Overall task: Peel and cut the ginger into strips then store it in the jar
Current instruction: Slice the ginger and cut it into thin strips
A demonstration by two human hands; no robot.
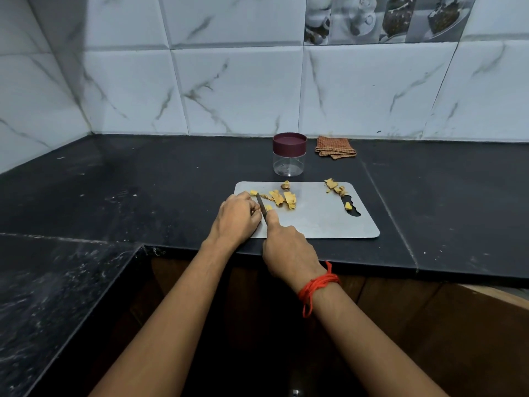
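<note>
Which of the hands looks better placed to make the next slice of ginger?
Probably the right hand: it grips the knife, blade beside the ginger piece that the left hand holds on the board.

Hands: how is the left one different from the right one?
The right hand grips the knife; the left hand curls its fingers on a ginger piece. The right wrist wears a red thread; the left wrist is bare. Both reach onto the cutting board.

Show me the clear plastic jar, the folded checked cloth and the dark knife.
Clear plastic jar (289,165): head view, clear wall.
Folded checked cloth (335,147): head view, top fold.
Dark knife (261,204): head view, blade.
</note>
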